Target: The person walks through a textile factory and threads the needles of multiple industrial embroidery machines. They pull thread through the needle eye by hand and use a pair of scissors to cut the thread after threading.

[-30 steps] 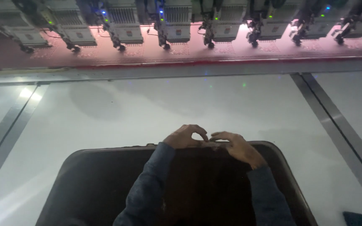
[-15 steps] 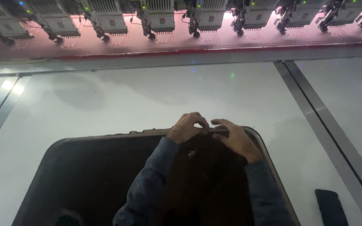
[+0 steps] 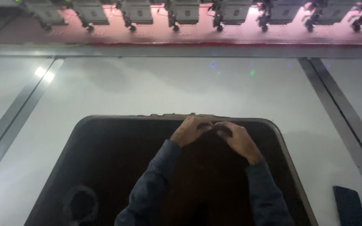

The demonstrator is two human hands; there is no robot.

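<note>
A large dark rectangular frame (image 3: 282, 142) with rounded corners lies on a pale glossy table (image 3: 168, 88), filled with dark fabric (image 3: 118, 163). My left hand (image 3: 190, 130) and my right hand (image 3: 236, 140) meet near the frame's far edge, fingers bent and pinched together over the fabric. Whatever small thing sits between the fingertips is too dark to make out. Both forearms wear dark blue sleeves.
A row of machine heads (image 3: 185, 12) with small lights runs along a red bar (image 3: 214, 42) at the far side. Grey strips (image 3: 340, 113) cross the table left and right. A dark flat object (image 3: 350, 206) lies at the lower right. A faint round outline (image 3: 79, 205) shows on the fabric.
The view has shifted, so the frame and hands sit lower and more to the right. My hands stay together at the frame's far edge, fingers slightly lower on the fabric.
</note>
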